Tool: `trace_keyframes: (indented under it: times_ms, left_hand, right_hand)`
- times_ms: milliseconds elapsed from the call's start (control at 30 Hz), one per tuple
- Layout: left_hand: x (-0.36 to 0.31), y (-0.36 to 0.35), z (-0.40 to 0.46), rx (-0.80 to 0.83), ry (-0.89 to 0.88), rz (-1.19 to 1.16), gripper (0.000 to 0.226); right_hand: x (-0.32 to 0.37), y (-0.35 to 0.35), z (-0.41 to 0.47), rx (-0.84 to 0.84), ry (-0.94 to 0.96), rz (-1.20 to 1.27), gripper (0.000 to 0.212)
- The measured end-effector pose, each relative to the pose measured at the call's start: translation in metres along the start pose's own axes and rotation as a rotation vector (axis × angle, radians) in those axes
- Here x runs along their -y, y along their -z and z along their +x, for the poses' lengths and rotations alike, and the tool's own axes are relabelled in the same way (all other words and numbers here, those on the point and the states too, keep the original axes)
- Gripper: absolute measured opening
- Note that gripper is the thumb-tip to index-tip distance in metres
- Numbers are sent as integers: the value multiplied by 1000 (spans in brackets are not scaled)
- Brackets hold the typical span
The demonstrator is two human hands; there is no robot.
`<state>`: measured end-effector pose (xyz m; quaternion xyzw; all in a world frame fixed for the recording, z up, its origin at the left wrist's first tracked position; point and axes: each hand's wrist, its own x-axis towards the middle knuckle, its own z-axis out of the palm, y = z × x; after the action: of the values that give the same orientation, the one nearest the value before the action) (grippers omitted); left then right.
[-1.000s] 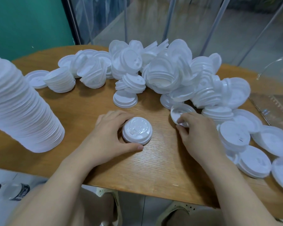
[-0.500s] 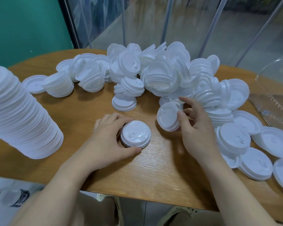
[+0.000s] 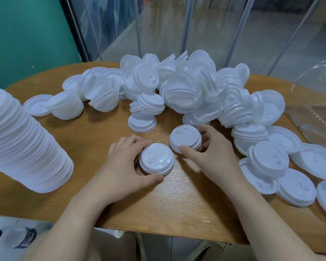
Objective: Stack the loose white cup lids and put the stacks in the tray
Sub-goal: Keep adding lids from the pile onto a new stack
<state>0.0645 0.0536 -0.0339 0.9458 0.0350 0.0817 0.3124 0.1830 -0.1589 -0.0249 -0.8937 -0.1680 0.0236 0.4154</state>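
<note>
While our left hand (image 3: 124,162) curled around the short stack (image 3: 156,159) on the table (image 3: 177,213), our right hand (image 3: 213,153) pinched a tilted lid (image 3: 184,138) just beside it; levelling that lid first would likely seat it cleanly.

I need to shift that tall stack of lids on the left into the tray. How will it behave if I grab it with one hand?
The tall stack of lids already leans, so it would probably tip or fan apart if pushed near its top. The thin plastic lids look light, though likely slick against each other. A grip low down, with a hand steadying the top, seems safer.
</note>
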Motion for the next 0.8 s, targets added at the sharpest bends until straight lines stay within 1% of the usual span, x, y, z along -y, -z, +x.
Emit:
trace_keyframes:
  times_ms: [67,167,233,367,467,567,700,800]
  left_hand:
    - [0,0,0,1,5,-2,70]
    - [0,1,-1,6,10,1,69]
    - [-1,2,-1,6,11,4,70]
    - [-2,3,-1,14,20,3,74]
    - [-3,5,-1,12,25,4,75]
    - [-4,6,-2,12,31,-3,74]
    - [-6,9,-3,14,38,-8,88]
    - [-8,11,-4,23,57,-49,95]
  right_hand:
    - [1,-1,1,17,27,-30,76]
    - [1,-3,2,24,44,-45,70]
    - [1,-3,1,7,71,-40,68]
    - [0,-3,-1,-41,101,-16,71]
    - [1,-3,-1,-50,126,12,65]
    - [4,-3,-5,13,196,65,59]
    - [5,-8,-9,189,307,15,63]
    - [4,-11,-9,230,343,-19,66]
